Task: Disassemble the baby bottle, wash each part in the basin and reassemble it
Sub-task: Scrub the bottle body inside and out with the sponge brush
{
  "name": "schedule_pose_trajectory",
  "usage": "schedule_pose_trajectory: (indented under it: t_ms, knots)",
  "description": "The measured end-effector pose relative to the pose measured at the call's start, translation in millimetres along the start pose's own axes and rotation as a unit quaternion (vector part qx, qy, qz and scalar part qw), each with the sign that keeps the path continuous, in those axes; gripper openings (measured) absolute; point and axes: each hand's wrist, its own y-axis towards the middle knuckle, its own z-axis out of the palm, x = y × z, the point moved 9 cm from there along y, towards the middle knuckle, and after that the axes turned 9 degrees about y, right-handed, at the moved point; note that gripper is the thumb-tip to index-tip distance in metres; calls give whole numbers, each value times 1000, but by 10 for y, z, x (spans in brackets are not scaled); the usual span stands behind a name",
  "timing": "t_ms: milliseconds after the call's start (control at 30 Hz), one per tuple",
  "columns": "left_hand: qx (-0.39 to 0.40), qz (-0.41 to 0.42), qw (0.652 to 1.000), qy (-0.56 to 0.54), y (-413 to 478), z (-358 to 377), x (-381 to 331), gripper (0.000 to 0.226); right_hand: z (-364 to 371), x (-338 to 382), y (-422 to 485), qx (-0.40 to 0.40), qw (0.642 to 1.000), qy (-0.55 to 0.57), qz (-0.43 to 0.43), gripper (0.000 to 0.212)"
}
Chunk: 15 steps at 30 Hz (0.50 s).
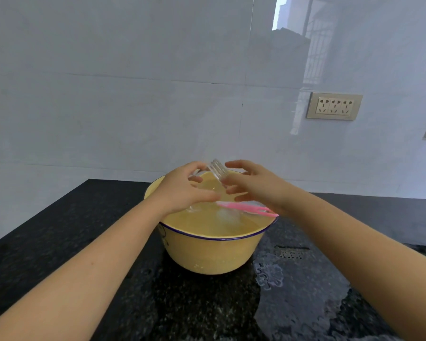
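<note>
A clear baby bottle body (218, 169) is tilted over the yellow basin (214, 252), with its threaded open neck pointing up and to the right. My left hand (182, 191) grips the bottle body from the left, fingers curled round it. My right hand (253, 184) hovers right beside the neck with thumb and fingers spread and holds nothing. A pink brush (249, 208) lies across the basin's right rim, under my right hand. A pale blurred shape (228, 217) sits under the water; I cannot tell what it is.
The basin stands on a black speckled counter (89, 232) and holds water. Puddles (268, 275) spread on the counter to the basin's right. A small drain grate (292, 253) lies beyond them. A wall socket (333, 106) is set in the tiled wall behind.
</note>
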Motion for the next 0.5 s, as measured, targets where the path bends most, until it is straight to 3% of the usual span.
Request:
schedule_pose_trajectory:
  t_ms: [133, 233, 367, 500]
  knots:
    - [3, 43, 996, 77, -60, 71, -149, 66, 191, -74, -41, 28, 994, 94, 42, 55]
    - [-6, 70, 991, 110, -91, 97, -251, 74, 222, -129, -26, -26, 991, 119, 49, 49]
    - [-35, 47, 996, 73, -93, -20, -186, 84, 175, -244, 8, -78, 975, 192, 82, 47]
    - [-38, 6, 999, -20, -143, -109, -53, 81, 176, -238, -7, -79, 936, 329, 101, 30]
